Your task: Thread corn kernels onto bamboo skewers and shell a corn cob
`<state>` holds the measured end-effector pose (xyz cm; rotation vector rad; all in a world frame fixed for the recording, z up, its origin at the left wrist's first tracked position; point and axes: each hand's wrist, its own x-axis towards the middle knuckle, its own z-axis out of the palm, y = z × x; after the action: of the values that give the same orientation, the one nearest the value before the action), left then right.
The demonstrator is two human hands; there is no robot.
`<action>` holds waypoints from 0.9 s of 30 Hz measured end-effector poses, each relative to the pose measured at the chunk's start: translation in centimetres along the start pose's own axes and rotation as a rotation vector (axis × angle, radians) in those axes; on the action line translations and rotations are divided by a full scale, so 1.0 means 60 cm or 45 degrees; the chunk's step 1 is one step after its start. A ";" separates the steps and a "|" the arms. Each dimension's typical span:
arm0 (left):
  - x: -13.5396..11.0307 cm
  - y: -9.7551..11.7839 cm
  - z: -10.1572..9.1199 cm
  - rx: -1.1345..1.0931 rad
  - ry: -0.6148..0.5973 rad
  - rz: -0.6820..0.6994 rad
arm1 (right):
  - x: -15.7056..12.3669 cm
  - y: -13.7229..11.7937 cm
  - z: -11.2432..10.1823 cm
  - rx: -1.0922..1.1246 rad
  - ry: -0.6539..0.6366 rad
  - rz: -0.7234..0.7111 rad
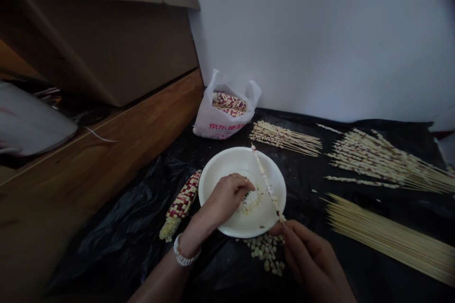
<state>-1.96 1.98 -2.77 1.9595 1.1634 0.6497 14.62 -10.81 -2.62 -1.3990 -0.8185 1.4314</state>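
My right hand grips the lower end of a skewer threaded with pale and dark corn kernels, tilted up across the bowl. Inside the white bowl, my left hand reaches down, its fingers bent and drawn together near loose corn kernels on the bottom. Whatever lies between those fingertips is hidden. A partly stripped red-and-white corn cob rests against the bowl's left side. More loose kernels lie in a pile on the black plastic, just in front of the bowl.
A white plastic bag behind the bowl holds corn cobs. Finished kernel skewers lie in a small bundle and a larger bundle. Bare bamboo sticks lie at right on black plastic sheeting. A cardboard box stands left.
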 end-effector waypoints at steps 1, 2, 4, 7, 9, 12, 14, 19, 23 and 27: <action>-0.001 0.000 0.002 0.129 -0.031 0.012 | 0.000 -0.001 0.000 -0.007 0.003 -0.007; -0.002 0.000 0.004 0.243 -0.061 0.015 | 0.000 -0.001 0.001 -0.014 0.006 -0.012; -0.004 -0.001 0.008 0.411 -0.125 0.002 | -0.001 -0.001 0.003 -0.020 0.009 -0.017; -0.005 -0.005 0.012 0.530 -0.228 -0.012 | -0.003 -0.001 0.006 -0.009 -0.001 -0.027; -0.005 -0.009 0.014 0.561 -0.248 -0.010 | -0.004 -0.001 0.007 0.010 -0.011 -0.029; -0.006 -0.012 0.017 0.608 -0.239 -0.035 | -0.004 -0.003 0.008 0.028 -0.032 -0.017; -0.007 -0.011 0.018 0.651 -0.243 -0.051 | -0.004 -0.003 0.009 0.027 -0.040 -0.011; -0.009 -0.005 0.013 0.633 -0.241 -0.016 | -0.004 0.001 0.009 0.021 -0.026 -0.027; -0.006 0.001 0.003 0.340 -0.173 -0.015 | -0.004 -0.002 0.009 -0.006 -0.025 -0.030; 0.003 0.002 -0.003 -0.164 0.183 -0.132 | -0.005 -0.006 0.010 -0.015 -0.074 0.018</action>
<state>-1.94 2.18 -2.55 1.7563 1.2688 0.8007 14.06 -10.86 -2.09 -1.3798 -0.8573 1.4862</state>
